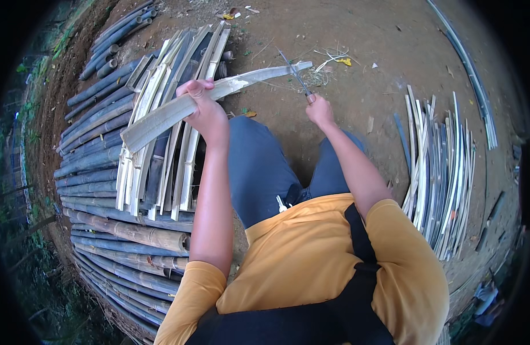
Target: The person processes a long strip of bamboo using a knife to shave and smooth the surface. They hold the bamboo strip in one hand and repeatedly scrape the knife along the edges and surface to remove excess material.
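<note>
My left hand (pixel 205 109) is wrapped round a split bamboo strip (pixel 167 113), its pale inner face turned up toward me. The strip slants from above the pile at left to its far end beyond my knees. My right hand (pixel 319 109) grips the handle of a long-bladed knife (pixel 295 72). The blade points away and to the left, crossing the strip near its far end. Whether the edge is cutting into the strip or only lying against it, I cannot tell.
Split bamboo pieces (pixel 141 167) lie on a large stack of bamboo poles (pixel 107 123) at left. Thin bamboo strips (pixel 443 178) are bundled on the ground at right, with long poles (pixel 471 75) beyond. Shavings (pixel 328 60) and a yellow leaf (pixel 345 61) litter the dirt ahead.
</note>
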A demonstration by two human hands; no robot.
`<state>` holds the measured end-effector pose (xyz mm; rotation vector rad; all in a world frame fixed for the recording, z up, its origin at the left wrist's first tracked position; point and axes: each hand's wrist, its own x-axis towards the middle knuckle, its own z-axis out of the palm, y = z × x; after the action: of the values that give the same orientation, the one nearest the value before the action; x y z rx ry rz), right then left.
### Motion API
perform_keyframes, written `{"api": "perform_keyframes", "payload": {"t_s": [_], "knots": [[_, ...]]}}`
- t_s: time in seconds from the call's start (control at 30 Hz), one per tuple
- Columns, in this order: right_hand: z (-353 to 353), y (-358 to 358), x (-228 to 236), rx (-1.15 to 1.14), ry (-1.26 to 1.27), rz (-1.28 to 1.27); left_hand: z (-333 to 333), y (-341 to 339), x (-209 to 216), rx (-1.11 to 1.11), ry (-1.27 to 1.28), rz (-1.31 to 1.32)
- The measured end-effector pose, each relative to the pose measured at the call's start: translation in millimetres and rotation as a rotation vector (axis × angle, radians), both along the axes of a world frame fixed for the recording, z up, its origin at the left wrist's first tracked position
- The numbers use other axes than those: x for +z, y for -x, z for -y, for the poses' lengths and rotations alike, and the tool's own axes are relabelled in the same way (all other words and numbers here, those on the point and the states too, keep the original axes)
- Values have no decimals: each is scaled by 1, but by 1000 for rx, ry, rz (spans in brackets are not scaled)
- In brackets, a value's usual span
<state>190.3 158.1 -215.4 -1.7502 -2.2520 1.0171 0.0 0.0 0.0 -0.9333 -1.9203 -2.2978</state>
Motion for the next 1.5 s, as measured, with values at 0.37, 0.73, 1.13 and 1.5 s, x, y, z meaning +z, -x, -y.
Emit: {"api": "perform_keyframes", "payload": {"t_s": [0.37,0.73,1.13,1.5], "knots": [[-69,9,-19,33,-2,8,-29,12,10,114,-31,-76],[-58,-3,10,276,24,9,-31,3,12,263,17,52],[-121,-9,-60,190,5,127,-40,23,9,371,-41,39],[-149,-16,-103,-11,83,154,-37,32,5,362,-89,55]]}}
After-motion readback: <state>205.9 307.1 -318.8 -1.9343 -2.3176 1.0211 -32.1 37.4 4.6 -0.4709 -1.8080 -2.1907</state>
